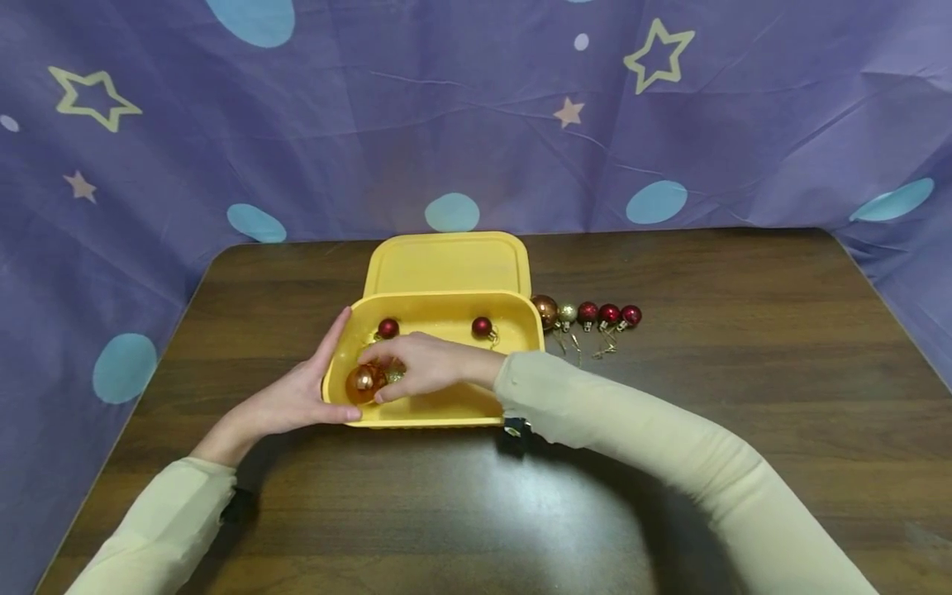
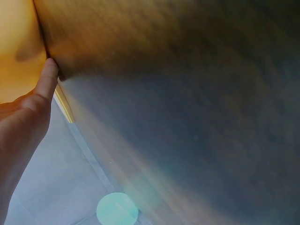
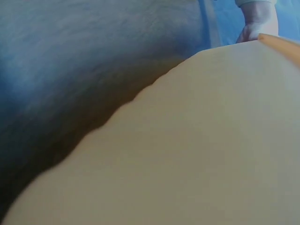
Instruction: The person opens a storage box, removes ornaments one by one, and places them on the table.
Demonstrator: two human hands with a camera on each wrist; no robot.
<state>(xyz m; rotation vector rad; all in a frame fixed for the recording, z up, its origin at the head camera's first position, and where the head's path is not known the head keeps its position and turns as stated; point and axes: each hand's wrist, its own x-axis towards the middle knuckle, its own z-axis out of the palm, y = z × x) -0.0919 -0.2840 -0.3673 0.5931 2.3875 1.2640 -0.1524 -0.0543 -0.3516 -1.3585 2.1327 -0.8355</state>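
A yellow plastic box stands on the table, with Christmas baubles in it. My left hand holds its left end, thumb along the front rim and fingers on the side wall. Inside the box, my right hand has its thumb and fingers around a shiny orange bauble and a gold bauble. Whether it grips either one is unclear. Two dark red baubles lie near the back wall, one at left and one at right. The right wrist view is mostly sleeve.
Right of the box is a row of baubles: a copper one, a pale gold one and several red ones. A yellow lid lies behind the box. Beyond the wooden table hangs a purple cloth.
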